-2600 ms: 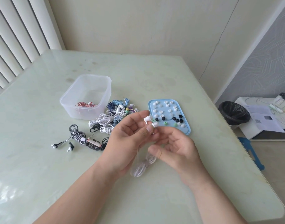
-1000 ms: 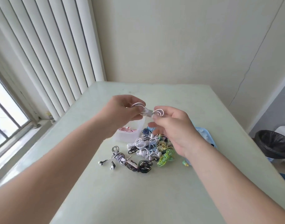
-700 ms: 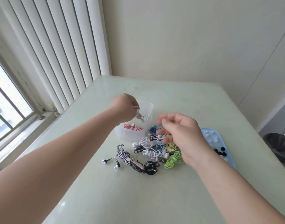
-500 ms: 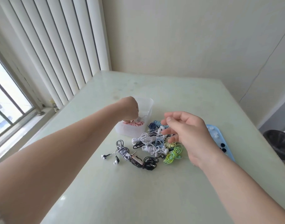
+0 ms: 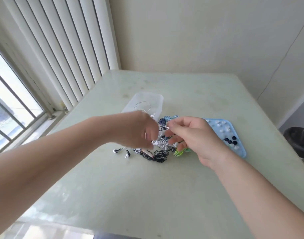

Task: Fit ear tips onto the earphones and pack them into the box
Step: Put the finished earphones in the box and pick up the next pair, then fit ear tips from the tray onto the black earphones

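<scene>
Hands close together mid-frame over tangled pile of coiled wired earphones (image 5: 162, 144). Blurred left hand (image 5: 139, 130): grip unreadable. Right hand (image 5: 194, 135): fingers loose, nothing held. Lift one coil clear, neighbours snag. Clear plastic box (image 5: 158, 99) upper centre, light-blue ear-tip tray (image 5: 238, 145) right, black bin (image 5: 299, 142) at edge.

The pale green worktop (image 5: 147, 195) is glossy and stands in a corner, its far edge against the wall. Toward the far side sits 1 clear plastic box (image 5: 160, 104) with a thin wire coil inside. Just beside the box lies a heap of coiled earphones (image 5: 160, 144) in white, blue, black and green, partly hidden. 2 black-and-white earbuds (image 5: 115, 150) trail out at the heap's left. To the right lies 1 blue tray (image 5: 241, 152) carrying white and black ear tips (image 5: 231, 141).
</scene>
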The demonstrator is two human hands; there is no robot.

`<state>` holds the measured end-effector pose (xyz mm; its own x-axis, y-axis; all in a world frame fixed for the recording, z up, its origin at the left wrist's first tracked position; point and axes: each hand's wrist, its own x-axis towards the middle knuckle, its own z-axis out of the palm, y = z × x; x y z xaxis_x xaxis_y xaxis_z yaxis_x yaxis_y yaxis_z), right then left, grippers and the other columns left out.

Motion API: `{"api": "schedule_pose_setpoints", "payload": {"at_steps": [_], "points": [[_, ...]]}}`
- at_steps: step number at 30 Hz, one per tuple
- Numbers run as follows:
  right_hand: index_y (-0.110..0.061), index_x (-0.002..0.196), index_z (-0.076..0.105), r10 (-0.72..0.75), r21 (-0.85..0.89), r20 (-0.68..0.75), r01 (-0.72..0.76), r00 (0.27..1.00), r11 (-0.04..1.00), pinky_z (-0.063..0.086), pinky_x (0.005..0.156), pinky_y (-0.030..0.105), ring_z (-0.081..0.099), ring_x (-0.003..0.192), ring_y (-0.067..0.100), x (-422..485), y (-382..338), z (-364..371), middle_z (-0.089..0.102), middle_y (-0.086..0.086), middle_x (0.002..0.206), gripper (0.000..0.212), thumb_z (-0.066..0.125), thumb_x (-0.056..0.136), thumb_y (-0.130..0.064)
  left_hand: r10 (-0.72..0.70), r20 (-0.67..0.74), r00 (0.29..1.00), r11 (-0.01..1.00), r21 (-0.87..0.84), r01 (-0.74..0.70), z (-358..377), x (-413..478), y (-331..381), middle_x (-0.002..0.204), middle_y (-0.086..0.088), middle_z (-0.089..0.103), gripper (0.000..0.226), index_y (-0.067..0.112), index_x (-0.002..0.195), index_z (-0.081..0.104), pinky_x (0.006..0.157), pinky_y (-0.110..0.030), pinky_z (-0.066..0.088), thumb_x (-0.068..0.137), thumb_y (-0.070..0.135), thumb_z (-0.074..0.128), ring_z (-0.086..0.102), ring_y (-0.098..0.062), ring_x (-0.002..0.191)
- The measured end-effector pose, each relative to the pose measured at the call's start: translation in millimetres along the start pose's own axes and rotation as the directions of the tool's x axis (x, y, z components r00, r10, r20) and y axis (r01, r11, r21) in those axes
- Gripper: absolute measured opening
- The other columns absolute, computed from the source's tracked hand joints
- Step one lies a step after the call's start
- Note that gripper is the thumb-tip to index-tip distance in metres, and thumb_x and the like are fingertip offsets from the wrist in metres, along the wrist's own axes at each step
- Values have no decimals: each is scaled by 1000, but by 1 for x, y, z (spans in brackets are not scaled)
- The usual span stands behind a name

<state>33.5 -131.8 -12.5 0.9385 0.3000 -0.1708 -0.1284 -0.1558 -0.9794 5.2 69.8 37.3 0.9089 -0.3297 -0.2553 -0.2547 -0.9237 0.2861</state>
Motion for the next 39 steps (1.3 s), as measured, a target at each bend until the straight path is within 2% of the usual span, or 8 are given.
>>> {"api": "schedule_pose_setpoints", "payload": {"at_steps": [6, 10, 19, 22, 27, 31, 36, 39], "points": [[-12, 101, 73, -7, -30, 30, 8, 1000, 1000, 47, 57, 32, 70, 68, 18, -21, 11, 1, 79, 9, 90, 12, 65, 100, -21, 42, 55, 998, 982, 184, -51, 51, 5, -12, 109, 10, 61, 29, 27, 115, 67, 81, -30, 49, 89, 33, 78, 60, -15, 99], [-13, 97, 73, -8, -39, 20, 9, 1000, 999, 47, 61, 35, 70, 70, 18, -31, 14, -5, 79, 8, 89, 12, 64, 100, -20, 81, 2, 997, 979, 186, -80, 54, 8, -16, 97, 11, 56, 13, 28, 100, 69, 77, -29, 45, 89, 33, 75, 55, -15, 97], [-14, 104, 74, 13, -20, -13, -13, 1000, 1000, 49, 61, 36, 71, 75, 19, -40, 22, -17, 78, 10, 97, 9, 69, 97, -17, 21, -79, 997, 993, -114, -30, 2, 0, -2, 94, 18, 72, 12, 32, 93, 71, 84, -28, 55, 86, 39, 79, 67, -3, 94], [-31, 120, 69, -52, -11, -11, 52, 999, 999, 57, 66, 35, 72, 85, 15, -41, 19, -14, 71, 0, 116, 38, 80, 87, -15, 42, -106, 993, 957, -281, -71, -14, -3, 6, 93, 15, 76, 5, 31, 99, 73, 81, -21, 55, 94, 33, 73, 70, -5, 91], [-25, 119, 72, -160, 136, 73, 149, 984, 979, 57, 80, 43, 69, 92, 14, -42, 15, -13, 75, 0, 118, 32, 76, 90, -12, 103, -84, 991, 768, -627, -133, -15, -6, 18, 87, -4, 75, 17, 12, 98, 71, 76, -41, 59, 103, 25, 62, 68, -19, 80], [-12, 108, 74, -156, 170, 72, 142, 985, 975, 49, 71, 29, 70, 100, 21, -47, 18, -20, 79, 7, 108, 21, 72, 89, -22, 114, -101, 988, 511, -847, -146, -3, -3, 18, 91, -12, 69, 19, 9, 96, 66, 73, -40, 53, 104, 24, 59, 63, -24, 85], [-3, 103, 65, -133, 359, 108, 86, 985, 929, 55, 74, 40, 71, 82, 30, -55, 20, -29, 75, 22, 95, 27, 74, 89, -25, 98, -81, 992, 198, -975, -99, 22, 2, 22, 108, -19, 68, 20, 7, 108, 62, 84, -43, 53, 96, 22, 58, 64, -28, 94], [1, 105, 66, -94, 396, 61, 62, 994, 916, 54, 60, 38, 62, 69, 30, -59, 19, -33, 70, 22, 88, 25, 70, 89, -18, 90, -62, 994, 229, -970, -81, 44, 7, 29, 104, -18, 67, 48, -1, 115, 64, 87, -45, 52, 96, 43, 57, 62, -30, 93]]}}
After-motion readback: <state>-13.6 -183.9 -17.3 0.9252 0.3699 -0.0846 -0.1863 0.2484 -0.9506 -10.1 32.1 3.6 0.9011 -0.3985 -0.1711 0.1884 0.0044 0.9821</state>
